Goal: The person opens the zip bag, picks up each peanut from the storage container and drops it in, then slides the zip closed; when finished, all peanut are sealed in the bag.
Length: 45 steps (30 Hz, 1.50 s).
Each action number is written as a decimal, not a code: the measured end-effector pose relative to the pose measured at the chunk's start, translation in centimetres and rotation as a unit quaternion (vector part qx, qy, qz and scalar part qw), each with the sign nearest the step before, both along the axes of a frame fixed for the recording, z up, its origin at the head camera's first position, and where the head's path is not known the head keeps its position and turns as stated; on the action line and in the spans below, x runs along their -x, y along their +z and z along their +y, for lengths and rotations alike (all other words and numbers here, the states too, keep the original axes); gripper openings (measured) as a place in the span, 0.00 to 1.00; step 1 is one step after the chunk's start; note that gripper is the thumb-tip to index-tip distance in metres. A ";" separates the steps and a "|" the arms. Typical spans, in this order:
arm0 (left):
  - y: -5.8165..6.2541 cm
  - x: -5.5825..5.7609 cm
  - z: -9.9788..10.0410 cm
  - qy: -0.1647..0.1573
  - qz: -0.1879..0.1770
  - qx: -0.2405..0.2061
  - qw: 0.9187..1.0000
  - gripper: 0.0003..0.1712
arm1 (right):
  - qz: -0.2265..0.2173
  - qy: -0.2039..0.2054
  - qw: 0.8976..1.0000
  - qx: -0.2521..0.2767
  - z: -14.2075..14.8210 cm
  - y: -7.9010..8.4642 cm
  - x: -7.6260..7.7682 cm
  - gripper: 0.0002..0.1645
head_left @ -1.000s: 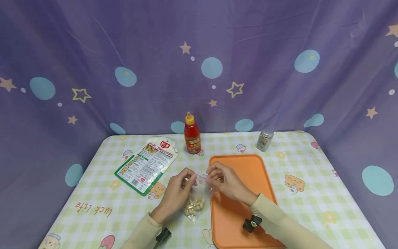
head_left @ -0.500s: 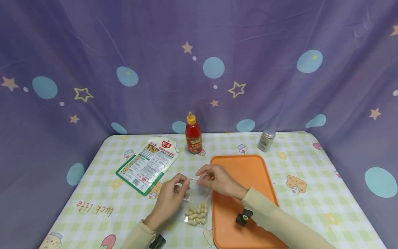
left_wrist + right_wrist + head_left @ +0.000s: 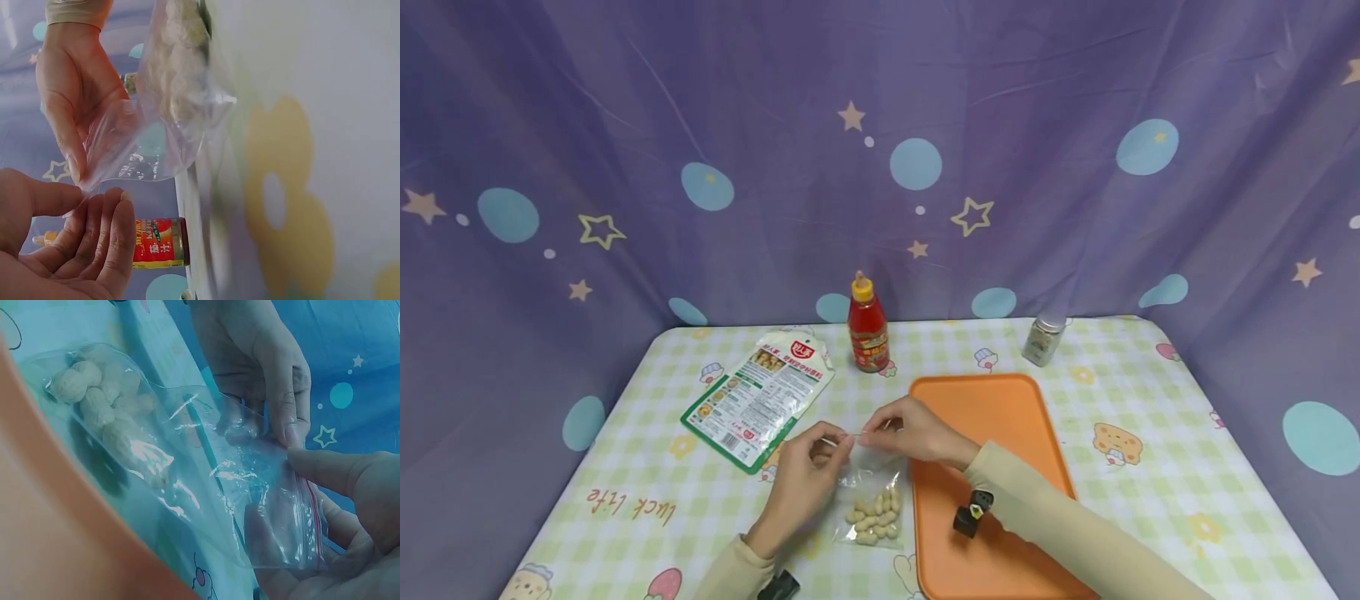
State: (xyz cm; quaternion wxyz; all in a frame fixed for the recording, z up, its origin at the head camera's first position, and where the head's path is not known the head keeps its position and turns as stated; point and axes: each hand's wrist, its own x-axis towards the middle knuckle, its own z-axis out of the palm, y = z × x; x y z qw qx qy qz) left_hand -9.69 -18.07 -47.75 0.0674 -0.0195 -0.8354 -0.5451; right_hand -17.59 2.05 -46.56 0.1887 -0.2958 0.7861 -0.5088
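A clear zip bag [image 3: 871, 508] of unshelled peanuts [image 3: 880, 523] is in front of the person, left of the tray. At its top edge my left hand [image 3: 805, 473] pinches the plastic between thumb and forefinger. Close beside it, my right hand [image 3: 917, 432] pinches the same edge, the fingertips of both hands almost meeting. The right wrist view shows the red zip line [image 3: 312, 519] running by the right thumb and the peanuts [image 3: 103, 403] gathered at the far end. From the left wrist, the bag [image 3: 140, 140] looks creased near the fingers.
An orange tray [image 3: 977, 400] lies right of the bag. Behind stand a red sauce bottle [image 3: 868, 333] with a yellow cap and a small seasoning jar [image 3: 1043, 340]. A white and green food packet [image 3: 760, 400] lies flat at left on the checked tablecloth [image 3: 1150, 517].
The right hand has moved left along the bag's top edge, closer to the left hand. The left hand has shifted slightly left and down. The bag's peanut end now spreads flatter.
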 end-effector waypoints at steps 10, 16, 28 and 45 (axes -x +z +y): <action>0.1 0.2 -0.2 0.009 -0.005 -0.008 1.000 0.05 | -0.007 0.004 1.000 -0.016 -1.1 0.0 0.1 0.06; 0.1 0.1 -0.2 0.014 -0.005 -0.006 1.000 0.03 | -0.002 0.002 1.000 -0.029 -1.5 0.1 -0.3 0.06; 0.2 0.3 -0.7 0.021 -0.001 0.008 1.000 0.02 | 0.017 0.005 0.999 -0.043 -1.4 0.2 -0.4 0.07; 0.2 0.6 -1.3 0.040 -0.004 0.029 0.999 0.02 | 0.005 -0.018 0.998 -0.059 -0.7 0.1 -0.4 0.08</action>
